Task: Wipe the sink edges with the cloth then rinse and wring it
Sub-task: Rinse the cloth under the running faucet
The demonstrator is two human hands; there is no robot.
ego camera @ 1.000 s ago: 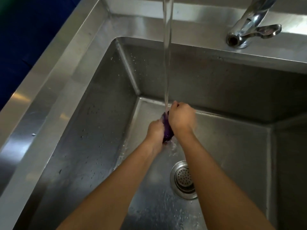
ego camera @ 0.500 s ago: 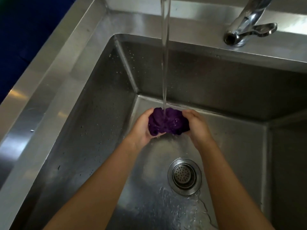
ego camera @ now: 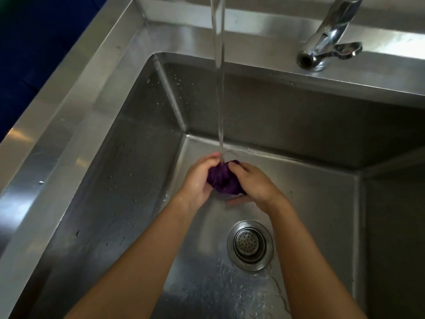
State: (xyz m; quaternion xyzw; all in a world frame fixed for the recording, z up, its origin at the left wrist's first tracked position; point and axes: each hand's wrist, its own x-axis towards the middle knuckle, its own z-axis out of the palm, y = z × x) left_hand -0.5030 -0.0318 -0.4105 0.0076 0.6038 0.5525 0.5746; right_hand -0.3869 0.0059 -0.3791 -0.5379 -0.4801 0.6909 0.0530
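Left hand [ego camera: 197, 181], right hand [ego camera: 256, 184] clench cloth [ego camera: 222, 180] under stream [ego camera: 219, 88]; cloth partly hidden between them.

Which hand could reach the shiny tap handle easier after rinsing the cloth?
Probably the right hand: it sits on the same side as the tap handle. The left hand is across the water stream. Both grip the purple cloth now, so one must let go first.
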